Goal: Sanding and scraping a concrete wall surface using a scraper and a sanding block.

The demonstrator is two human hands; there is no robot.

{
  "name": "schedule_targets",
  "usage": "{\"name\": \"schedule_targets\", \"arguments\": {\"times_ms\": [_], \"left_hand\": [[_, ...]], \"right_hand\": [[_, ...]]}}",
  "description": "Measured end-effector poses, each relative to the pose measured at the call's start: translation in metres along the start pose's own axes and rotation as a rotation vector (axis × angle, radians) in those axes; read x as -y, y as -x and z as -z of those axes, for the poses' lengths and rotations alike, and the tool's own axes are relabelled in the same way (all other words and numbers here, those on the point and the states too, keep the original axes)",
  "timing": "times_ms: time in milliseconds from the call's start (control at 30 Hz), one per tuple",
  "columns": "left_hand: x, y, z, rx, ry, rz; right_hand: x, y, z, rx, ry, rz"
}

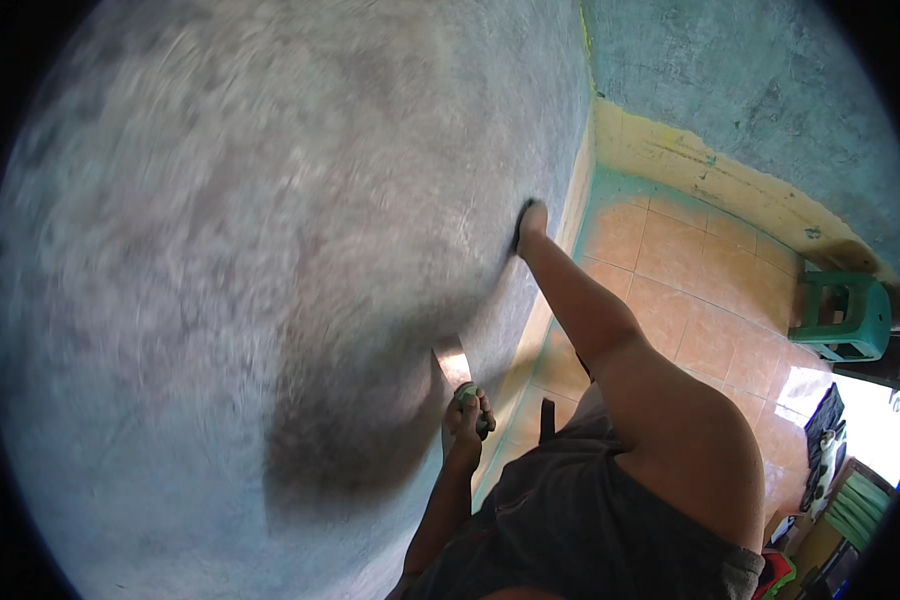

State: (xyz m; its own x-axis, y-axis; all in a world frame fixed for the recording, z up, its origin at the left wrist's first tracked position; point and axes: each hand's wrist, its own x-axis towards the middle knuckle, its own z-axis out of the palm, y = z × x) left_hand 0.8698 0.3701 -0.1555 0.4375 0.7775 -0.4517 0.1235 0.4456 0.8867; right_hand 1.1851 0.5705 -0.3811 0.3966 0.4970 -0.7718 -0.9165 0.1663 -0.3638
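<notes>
My left hand [468, 418] grips a putty knife by its handle [464, 390]. The knife's broad metal blade [452, 361] points up toward a rough, grey-blue plastered wall [195, 262] and catches the light. Whether the blade touches the wall is unclear. With the arm stretched out, my right hand [534, 225] rests against the same wall, near its lower edge by the floor. Under that palm runs a dark edge; I cannot tell if it is a held pad or only shadow. My shadow lies across the wall around the knife.
Orange floor tiles [671, 262] meet a yellowish base strip [690, 161] under a second, teal wall [735, 67]. A green plastic stool [847, 315] stands at the right. Beyond a bright doorway [881, 427] edge lie dark cloth [821, 427] and green fabric [859, 510].
</notes>
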Motion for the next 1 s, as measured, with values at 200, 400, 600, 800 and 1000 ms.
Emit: {"name": "schedule_targets", "arguments": {"times_ms": [200,400,600,800,1000], "left_hand": [[-0.005,-0.029,-0.005,-0.106,-0.089,0.042],[-0.011,-0.053,-0.025,-0.04,-0.132,0.034],[-0.013,-0.066,-0.035,-0.061,-0.092,0.092],[-0.027,-0.079,-0.058,0.04,-0.006,0.09],[-0.03,-0.071,-0.052,-0.07,0.073,0.011]], "right_hand": [[-0.065,0.15,0.006,0.307,0.635,1.08],[0.002,0.073,-0.024,0.081,0.053,0.353],[-0.009,0.18,-0.029,0.337,0.695,1.141],[0.016,0.042,-0.035,0.026,0.029,0.226],[0.0,0.201,-0.056,0.307,0.661,1.094]]}}
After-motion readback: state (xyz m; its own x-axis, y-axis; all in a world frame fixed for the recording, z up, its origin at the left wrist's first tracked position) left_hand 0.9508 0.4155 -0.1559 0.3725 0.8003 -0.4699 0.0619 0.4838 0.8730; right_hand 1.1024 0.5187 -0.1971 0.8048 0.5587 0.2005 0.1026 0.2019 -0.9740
